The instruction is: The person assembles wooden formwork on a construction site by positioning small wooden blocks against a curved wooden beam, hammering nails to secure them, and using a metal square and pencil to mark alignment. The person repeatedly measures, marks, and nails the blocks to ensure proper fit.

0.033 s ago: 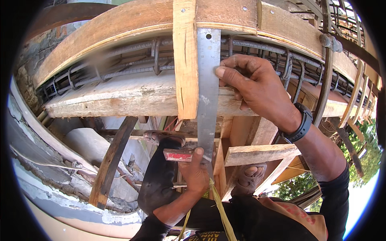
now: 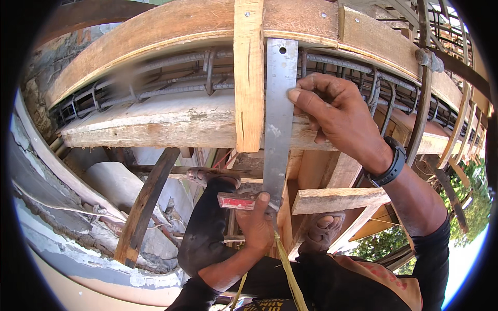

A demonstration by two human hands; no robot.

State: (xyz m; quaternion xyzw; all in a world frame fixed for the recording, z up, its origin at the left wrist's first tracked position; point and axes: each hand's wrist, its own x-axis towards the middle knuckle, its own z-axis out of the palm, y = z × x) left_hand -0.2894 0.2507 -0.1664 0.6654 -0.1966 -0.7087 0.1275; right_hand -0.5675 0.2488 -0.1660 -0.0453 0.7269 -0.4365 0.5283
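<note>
While your left hand (image 2: 255, 228) grips the long silver metal square (image 2: 279, 116) by its red-faced stock (image 2: 236, 201), beside the pale wooden batten (image 2: 249, 83), steady the blade's edge lightly with your right hand (image 2: 340, 116); its fingers curl narrowly, though I can't tell whether they pinch.

Square (image 2: 280, 122): centre, just right of the batten (image 2: 249, 83), running near to far. Left hand (image 2: 256, 228): at the square's near end. Right hand (image 2: 343, 116): at its right edge, farther up. Board (image 2: 155, 27): behind, under the batten's far part. Beam (image 2: 155, 133): before the board. Rebar (image 2: 209, 75): between the two, on both sides of the square. Watch (image 2: 393, 161): on the right wrist. Plank (image 2: 337, 200): right of the square's near end. Prop (image 2: 148, 207): left, before the beam. Foliage (image 2: 378, 246): lower right.
</note>
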